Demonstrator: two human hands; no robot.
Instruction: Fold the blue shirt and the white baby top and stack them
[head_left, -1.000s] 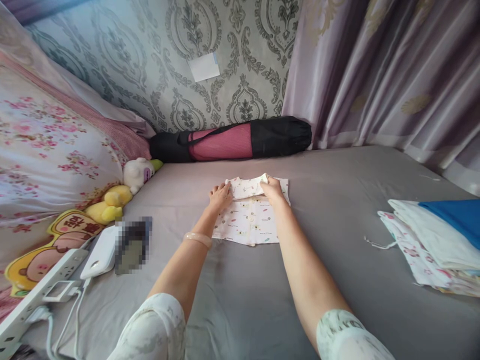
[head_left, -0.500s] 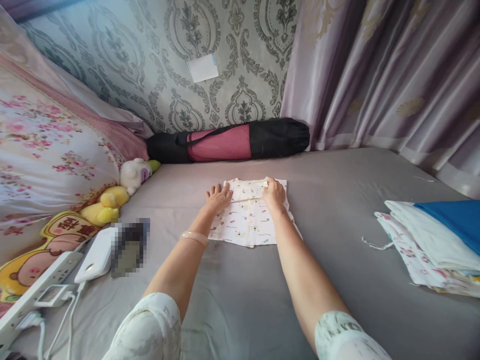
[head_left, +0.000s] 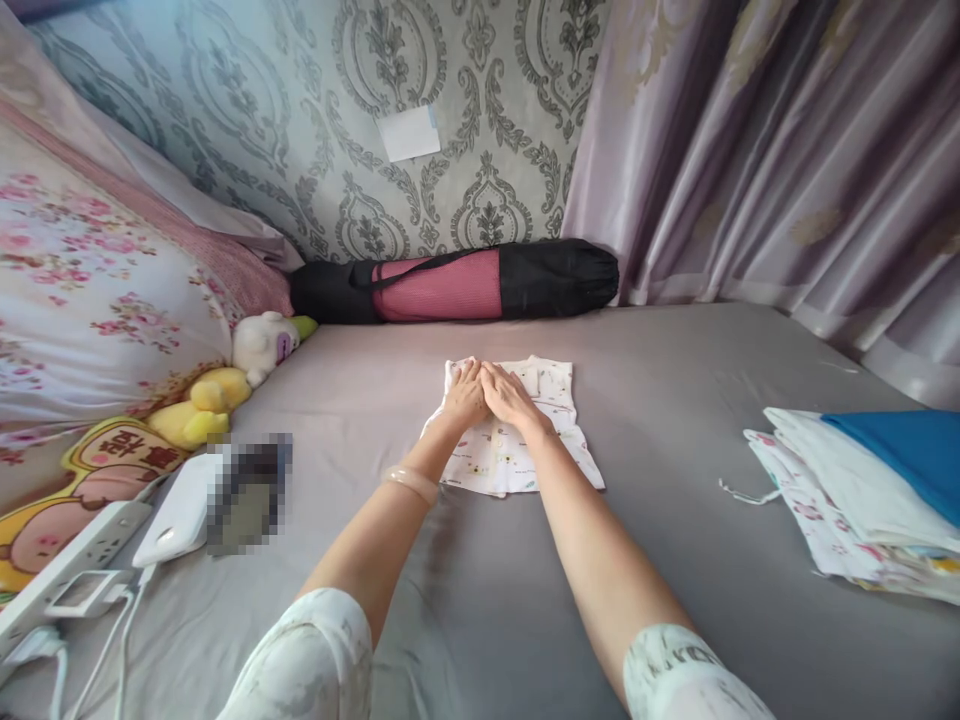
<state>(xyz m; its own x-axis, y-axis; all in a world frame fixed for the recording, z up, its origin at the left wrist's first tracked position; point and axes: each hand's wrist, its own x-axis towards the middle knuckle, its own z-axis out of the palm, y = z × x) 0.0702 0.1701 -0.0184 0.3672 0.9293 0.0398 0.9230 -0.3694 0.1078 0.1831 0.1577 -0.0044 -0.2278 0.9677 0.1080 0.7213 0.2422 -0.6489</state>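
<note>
Head view has the left hand (head_left: 466, 398) and the right hand (head_left: 510, 395) side by side, touching or nearly so, on a white, thin-cloth garment with small coloured prints (head_left: 499, 460). Fingers on both are released and straightened, resting on the cloth rather than pinching it. The garment lies spread under them, its far part doubled over in a folded band and a seam running down its near part. On the left wrist sits a pale, round, glossy bangle (head_left: 410, 485).

All this is at the middle of a smooth grey bed sheet (head_left: 360, 420). To the right lies a folded pile of blue, white and flower-printed cloth (head_left: 862, 490), well apart from the garment. To the left are a yellow plush toy (head_left: 202, 405), a white plush toy (head_left: 257, 345) and, nearer, a long white plastic power strip (head_left: 97, 545). At the far side, a long black-and-pink mesh bag (head_left: 442, 285) lies along the patterned grey wall (head_left: 480, 140).
</note>
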